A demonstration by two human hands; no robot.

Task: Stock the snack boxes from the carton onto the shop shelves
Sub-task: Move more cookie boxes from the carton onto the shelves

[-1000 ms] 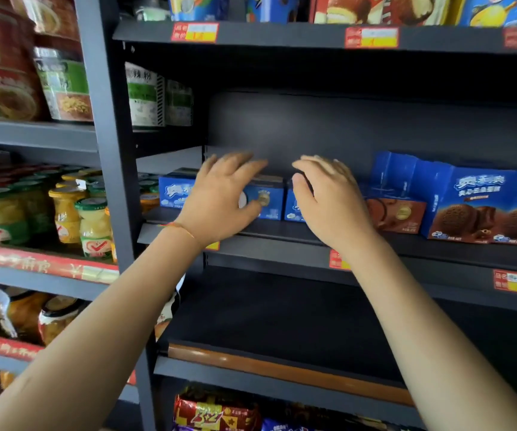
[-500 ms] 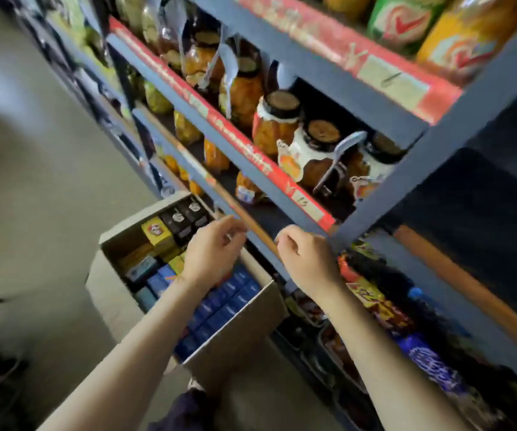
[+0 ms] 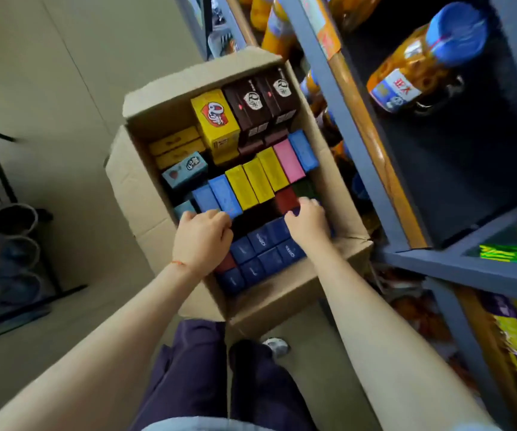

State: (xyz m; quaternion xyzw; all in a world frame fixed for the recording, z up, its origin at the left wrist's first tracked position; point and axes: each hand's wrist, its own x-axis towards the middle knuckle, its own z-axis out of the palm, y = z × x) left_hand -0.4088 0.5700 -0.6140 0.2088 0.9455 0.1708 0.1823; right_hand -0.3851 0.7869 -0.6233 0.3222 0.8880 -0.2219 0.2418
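Carton [image 3: 145,194] at frame centre on the floor is mostly full of snack boxes, so much stocking remains; left hand [image 3: 202,241] and right hand [image 3: 308,222] reach among dark blue boxes [image 3: 266,244], fingers curled, grip unclear.

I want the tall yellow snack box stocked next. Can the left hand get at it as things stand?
Probably yes. The tall yellow snack box stands upright above its neighbours at the far end of the open cardboard carton, nothing covering it. The left hand is at the near end, so it must reach further.
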